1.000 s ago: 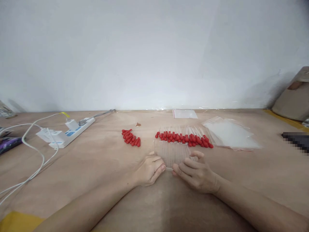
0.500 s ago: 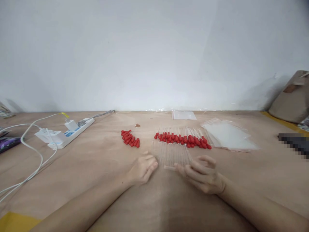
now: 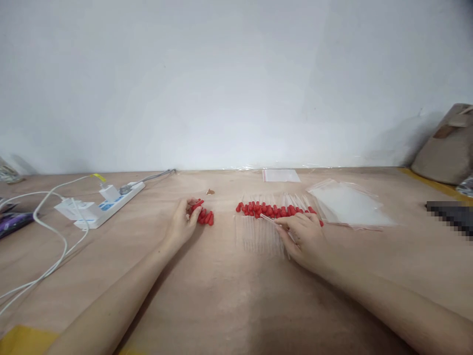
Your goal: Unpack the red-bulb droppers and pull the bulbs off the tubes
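Observation:
My left hand [image 3: 182, 219] is at the small pile of red rubber dropper bulbs [image 3: 209, 218], its thumb and fingers closed around a red bulb [image 3: 198, 203]. My right hand [image 3: 305, 239] pinches a thin clear dropper tube [image 3: 266, 218] between thumb and forefinger, its free end pointing left. Under and beside that hand lies a row of clear tubes [image 3: 254, 236], side by side on the table. Behind them runs a row of red bulbs [image 3: 254, 209], with more clear tubes [image 3: 295, 199] reaching back from it. My right hand hides part of both rows.
Clear plastic bags [image 3: 351, 204] lie stacked at the right, and another small bag [image 3: 281, 175] is by the wall. A white power strip [image 3: 111, 207] with chargers and cables [image 3: 61, 236] occupies the left. A pixelated dark object [image 3: 449, 217] and a brown bag [image 3: 443, 148] are far right.
My left hand has moved left and away from me to the small bulb pile and closed on a bulb. My right hand has lifted the tube and shifted it away from me, over the row.

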A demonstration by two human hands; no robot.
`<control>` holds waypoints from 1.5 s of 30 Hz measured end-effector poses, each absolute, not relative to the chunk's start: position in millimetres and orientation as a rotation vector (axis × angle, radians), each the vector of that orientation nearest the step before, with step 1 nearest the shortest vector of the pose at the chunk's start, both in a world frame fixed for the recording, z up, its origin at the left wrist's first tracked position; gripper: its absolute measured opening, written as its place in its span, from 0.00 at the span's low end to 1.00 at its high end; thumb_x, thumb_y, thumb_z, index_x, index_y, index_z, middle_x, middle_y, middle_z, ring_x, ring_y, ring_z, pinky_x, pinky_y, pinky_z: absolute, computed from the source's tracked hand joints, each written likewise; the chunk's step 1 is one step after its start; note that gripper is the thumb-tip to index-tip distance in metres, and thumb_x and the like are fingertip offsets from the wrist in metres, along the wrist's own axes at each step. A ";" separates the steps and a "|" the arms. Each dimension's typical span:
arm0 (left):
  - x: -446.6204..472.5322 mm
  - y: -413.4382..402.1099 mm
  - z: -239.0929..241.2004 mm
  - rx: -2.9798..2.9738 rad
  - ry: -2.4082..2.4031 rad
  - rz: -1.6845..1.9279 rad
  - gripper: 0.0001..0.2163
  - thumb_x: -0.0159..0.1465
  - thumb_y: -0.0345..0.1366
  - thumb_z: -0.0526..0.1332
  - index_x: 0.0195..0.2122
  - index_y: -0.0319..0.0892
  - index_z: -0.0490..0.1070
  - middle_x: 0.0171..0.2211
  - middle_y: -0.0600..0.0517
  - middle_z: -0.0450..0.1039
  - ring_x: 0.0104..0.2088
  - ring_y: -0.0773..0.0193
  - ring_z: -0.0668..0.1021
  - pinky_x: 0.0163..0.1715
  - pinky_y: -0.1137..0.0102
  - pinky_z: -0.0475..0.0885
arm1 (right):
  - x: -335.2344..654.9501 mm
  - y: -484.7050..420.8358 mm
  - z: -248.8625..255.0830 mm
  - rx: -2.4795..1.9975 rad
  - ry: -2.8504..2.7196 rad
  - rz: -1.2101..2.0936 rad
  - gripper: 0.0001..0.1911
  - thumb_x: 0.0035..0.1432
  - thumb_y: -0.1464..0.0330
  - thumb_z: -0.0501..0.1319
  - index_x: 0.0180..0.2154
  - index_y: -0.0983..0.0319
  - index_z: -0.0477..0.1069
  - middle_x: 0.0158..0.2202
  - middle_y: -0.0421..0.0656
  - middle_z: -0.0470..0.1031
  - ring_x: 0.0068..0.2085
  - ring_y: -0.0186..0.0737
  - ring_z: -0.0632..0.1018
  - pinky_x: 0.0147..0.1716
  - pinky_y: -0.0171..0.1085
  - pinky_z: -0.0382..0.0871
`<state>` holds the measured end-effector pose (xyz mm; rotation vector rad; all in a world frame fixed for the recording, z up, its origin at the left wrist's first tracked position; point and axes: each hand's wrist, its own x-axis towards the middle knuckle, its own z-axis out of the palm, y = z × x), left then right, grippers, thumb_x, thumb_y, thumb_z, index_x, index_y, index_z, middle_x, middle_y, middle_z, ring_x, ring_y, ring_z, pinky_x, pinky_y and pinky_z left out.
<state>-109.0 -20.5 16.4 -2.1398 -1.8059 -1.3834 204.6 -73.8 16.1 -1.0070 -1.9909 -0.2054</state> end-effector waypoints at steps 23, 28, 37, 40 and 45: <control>-118.4 -21.6 16.5 -2.276 -1.494 -0.850 0.11 0.58 0.45 0.57 0.27 0.42 0.67 0.29 0.52 0.71 0.32 0.62 0.71 0.37 0.67 0.63 | 118.0 -60.4 13.3 -1.043 -2.464 -0.252 0.17 0.52 0.55 0.57 0.30 0.63 0.73 0.29 0.44 0.73 0.38 0.42 0.66 0.39 0.45 0.48; -115.2 -23.2 18.9 -2.284 -1.471 -0.826 0.09 0.59 0.43 0.57 0.32 0.43 0.70 0.35 0.50 0.72 0.37 0.60 0.71 0.41 0.65 0.62 | 119.5 -63.7 14.6 -1.068 -2.465 -0.175 0.23 0.51 0.49 0.55 0.33 0.62 0.73 0.32 0.47 0.73 0.39 0.43 0.65 0.40 0.47 0.48; -93.8 -28.9 29.7 -2.186 -1.461 -0.916 0.09 0.59 0.41 0.56 0.28 0.44 0.71 0.32 0.50 0.72 0.37 0.59 0.70 0.41 0.64 0.61 | 146.4 -67.4 31.8 -1.098 -2.393 -0.240 0.17 0.54 0.55 0.55 0.31 0.61 0.73 0.31 0.43 0.71 0.35 0.39 0.66 0.40 0.44 0.48; -69.5 -22.1 45.1 -2.375 -1.483 -0.710 0.11 0.57 0.45 0.57 0.27 0.44 0.70 0.32 0.51 0.72 0.39 0.57 0.70 0.42 0.62 0.60 | 172.3 -73.1 31.7 -1.073 -2.299 -0.281 0.12 0.55 0.60 0.56 0.29 0.61 0.72 0.28 0.42 0.70 0.33 0.36 0.66 0.39 0.42 0.48; -27.1 6.8 59.3 -2.599 -1.618 -0.524 0.17 0.56 0.52 0.55 0.24 0.41 0.69 0.32 0.49 0.71 0.37 0.58 0.72 0.40 0.64 0.62 | 201.7 -77.4 16.0 -1.079 -2.135 -0.319 0.10 0.55 0.64 0.56 0.27 0.60 0.71 0.26 0.40 0.68 0.30 0.33 0.66 0.37 0.40 0.48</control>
